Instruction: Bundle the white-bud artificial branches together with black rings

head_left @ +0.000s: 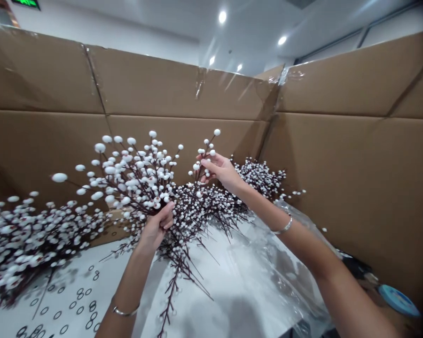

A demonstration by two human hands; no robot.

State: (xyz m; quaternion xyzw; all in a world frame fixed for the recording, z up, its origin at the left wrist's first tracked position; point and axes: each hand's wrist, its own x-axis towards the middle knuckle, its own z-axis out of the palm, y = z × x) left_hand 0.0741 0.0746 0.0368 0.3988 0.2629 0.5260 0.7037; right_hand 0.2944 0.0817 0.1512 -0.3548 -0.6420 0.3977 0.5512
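My left hand [156,228] is closed around the stems of an upright bunch of artificial berry branches [137,171], dark brown twigs tipped with white balls. To its right, my right hand [221,170] pinches a single berry branch [211,143] near its upper part, fingers among the white balls. The lower end of that branch is lost against the heap behind it. Behind and below both hands lies a pile of berry branches [211,202], with bare stems pointing toward me over the white tabletop [211,281].
Another heap of berry branches [38,234] lies at the left. Several small dark rings [80,293] are scattered on the table's left side. Clear plastic wrap [285,272] and a blue round lid [398,299] are at the right. Tall cardboard walls [183,98] enclose the table.
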